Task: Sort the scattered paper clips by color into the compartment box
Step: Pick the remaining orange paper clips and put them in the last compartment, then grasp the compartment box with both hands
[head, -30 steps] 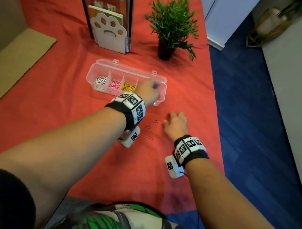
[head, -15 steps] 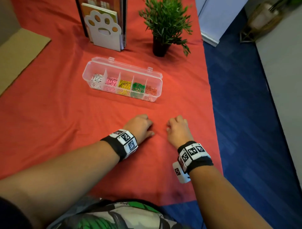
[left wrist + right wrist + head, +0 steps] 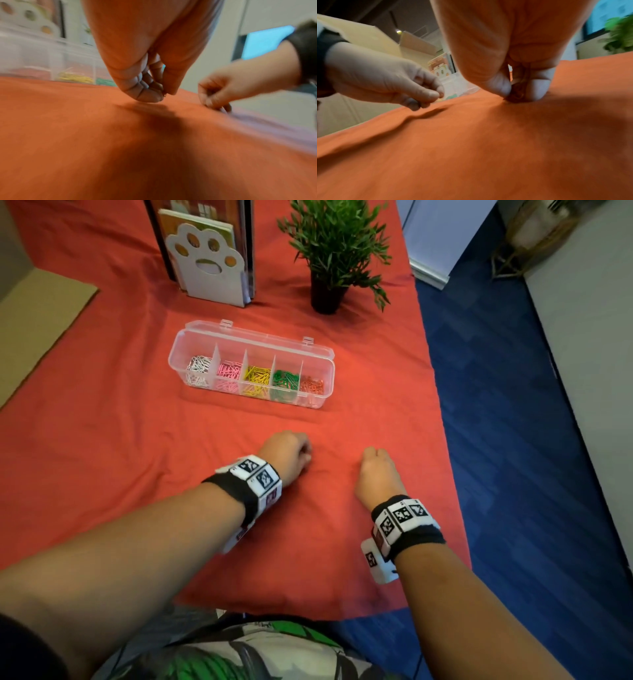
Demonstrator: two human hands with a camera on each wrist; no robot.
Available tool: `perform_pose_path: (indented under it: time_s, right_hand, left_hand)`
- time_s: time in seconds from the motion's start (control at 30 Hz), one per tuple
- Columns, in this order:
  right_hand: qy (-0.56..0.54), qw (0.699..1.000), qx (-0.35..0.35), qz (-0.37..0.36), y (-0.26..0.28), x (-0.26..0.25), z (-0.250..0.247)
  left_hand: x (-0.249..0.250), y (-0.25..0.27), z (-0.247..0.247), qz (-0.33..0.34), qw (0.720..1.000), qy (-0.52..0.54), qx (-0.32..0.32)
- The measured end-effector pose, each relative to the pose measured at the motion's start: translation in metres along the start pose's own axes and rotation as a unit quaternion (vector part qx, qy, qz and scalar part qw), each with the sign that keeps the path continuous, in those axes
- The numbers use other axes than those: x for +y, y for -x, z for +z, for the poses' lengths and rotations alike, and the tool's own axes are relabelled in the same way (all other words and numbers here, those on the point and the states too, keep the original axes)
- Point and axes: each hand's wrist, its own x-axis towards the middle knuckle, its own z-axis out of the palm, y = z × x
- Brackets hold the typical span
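Note:
The clear compartment box lies open on the red cloth and holds white, pink, yellow, green and orange clips in separate cells. Nearer me, my left hand hovers just over the cloth, thumb and forefinger pinched on a tiny clip. About a hand's width to its right, my right hand presses its fingertips into the cloth. In the right wrist view its thumb and finger pinch a small bunch of orange clips. No loose clips show on the cloth in the head view.
A white paw-shaped bookend with books and a potted plant stand behind the box. The table's right edge drops to blue carpet close to my right hand. Cardboard lies at the left.
My left hand came back from the box's right-end compartment down to the cloth and now pinches there. The orange clips seen lying between my hands are no longer visible. My right hand stayed put.

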Motion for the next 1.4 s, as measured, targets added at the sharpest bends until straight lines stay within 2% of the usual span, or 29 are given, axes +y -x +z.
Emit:
perform_pose_path:
  time_s: [0.1,0.2,0.33,0.43,0.5,0.53,0.57,0.63,0.67,0.7,0.73,0.77,0.8,0.83,0.87,0.9,0.93,0.97,1.0,1.1,1.2,1.27,1.33,1.4]
  right_hand:
    - [0.013,1.0,0.005,0.005,-0.003,0.002,-0.001]
    - [0.032,0.999,-0.007,0.008,-0.002,-0.004,0.0]
    - [0.026,0.999,-0.01,0.031,-0.001,-0.015,0.005]
    - [-0.004,0.999,-0.02,0.047,-0.006,-0.011,0.004]
    - [-0.078,0.994,-0.041,0.07,-0.012,-0.004,-0.003]
    - [-0.158,0.982,-0.048,0.094,-0.015,0.002,-0.007]
    - [-0.273,0.952,-0.053,0.131,-0.017,0.006,-0.012]
    - [-0.516,0.83,-0.057,0.203,-0.017,0.013,-0.017]
    - [-0.589,0.775,-0.051,0.221,-0.015,0.016,-0.02]
    - [-0.634,0.737,-0.052,0.228,-0.013,0.018,-0.02]
    - [-0.65,0.722,-0.062,0.23,-0.011,0.019,-0.022]
    - [-0.648,0.722,-0.071,0.233,-0.011,0.02,-0.022]
    - [-0.614,0.75,-0.081,0.232,-0.011,0.019,-0.021]
    - [-0.542,0.807,-0.095,0.214,-0.013,0.018,-0.019]
    - [-0.424,0.878,-0.114,0.189,-0.015,0.017,-0.016]
    - [-0.282,0.937,-0.132,0.157,-0.014,0.012,-0.014]
    - [-0.158,0.971,-0.131,0.126,-0.012,0.008,-0.009]
    - [-0.07,0.985,-0.115,0.104,-0.009,0.004,-0.002]
    - [-0.026,0.99,-0.096,0.097,-0.005,0.0,0.004]
    - [0.019,0.994,-0.049,0.093,0.006,-0.015,0.013]
    - [0.012,0.993,-0.061,0.104,0.003,-0.018,0.012]
    - [-0.047,0.991,-0.07,0.102,-0.002,-0.018,0.004]
    - [-0.157,0.982,-0.048,0.092,-0.007,-0.022,-0.008]
    - [-0.297,0.951,-0.013,0.087,-0.015,-0.031,-0.021]
  left_hand:
    - [0.008,-0.016,-0.03,-0.004,0.994,0.077,0.083]
    - [0.018,-0.04,-0.057,0.006,0.986,0.092,0.138]
    - [0.027,-0.064,-0.074,-0.012,0.983,0.095,0.157]
    - [0.027,-0.072,-0.072,-0.036,0.985,0.087,0.142]
    - [0.024,-0.072,-0.068,-0.044,0.985,0.093,0.139]
    - [0.022,-0.07,-0.067,-0.045,0.984,0.095,0.143]
    - [0.018,-0.068,-0.067,-0.046,0.983,0.097,0.149]
    - [0.008,-0.062,-0.068,-0.046,0.979,0.088,0.178]
    - [0.001,-0.058,-0.071,-0.045,0.977,0.069,0.197]
    - [-0.007,-0.055,-0.074,-0.048,0.974,0.043,0.217]
    - [-0.016,-0.052,-0.078,-0.057,0.969,0.012,0.24]
    - [-0.025,-0.048,-0.082,-0.075,0.96,-0.016,0.269]
    - [-0.034,-0.044,-0.087,-0.103,0.948,-0.033,0.301]
    - [-0.043,-0.039,-0.092,-0.137,0.934,-0.04,0.329]
    - [-0.052,-0.034,-0.097,-0.166,0.923,-0.038,0.345]
    - [-0.061,-0.03,-0.101,-0.187,0.918,-0.034,0.347]
    - [-0.07,-0.026,-0.106,-0.2,0.92,-0.028,0.336]
    - [-0.078,-0.023,-0.109,-0.205,0.926,-0.016,0.317]
    - [-0.086,-0.022,-0.112,-0.2,0.935,0.003,0.294]
    - [-0.102,-0.018,-0.116,-0.156,0.955,0.041,0.25]
    - [-0.109,-0.009,-0.115,-0.139,0.952,0.044,0.27]
    - [-0.111,-0.002,-0.114,-0.135,0.95,0.042,0.28]
    - [-0.115,0.006,-0.112,-0.137,0.949,0.037,0.281]
    - [-0.12,0.015,-0.109,-0.133,0.951,0.037,0.277]
